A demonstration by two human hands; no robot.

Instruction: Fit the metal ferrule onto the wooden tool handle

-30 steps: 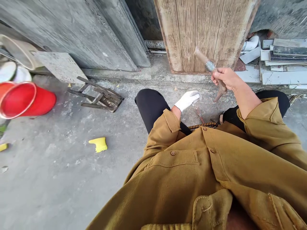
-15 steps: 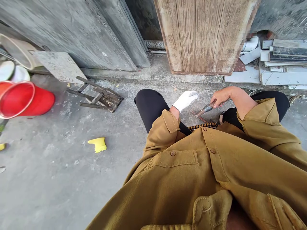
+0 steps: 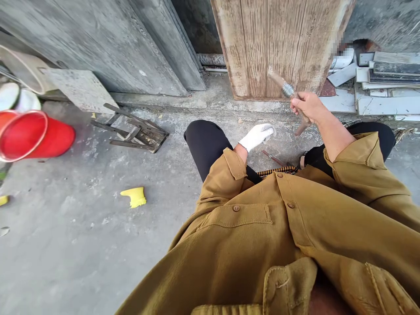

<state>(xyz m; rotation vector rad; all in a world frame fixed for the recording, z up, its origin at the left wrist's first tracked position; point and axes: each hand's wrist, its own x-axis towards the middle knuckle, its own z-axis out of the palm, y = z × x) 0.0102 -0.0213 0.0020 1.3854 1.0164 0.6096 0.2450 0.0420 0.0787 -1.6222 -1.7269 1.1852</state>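
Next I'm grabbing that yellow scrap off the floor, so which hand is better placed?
Probably your left hand: it's nearer the yellow scrap, while your right hand grips the wrapped stick.

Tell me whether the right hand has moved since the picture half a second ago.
Yes: the right hand has moved up the view, toward the brown wooden panel.

crooked brown stick [image 3: 278, 80], silvery wire [image 3: 288, 90] coiled round it, slanted in midair
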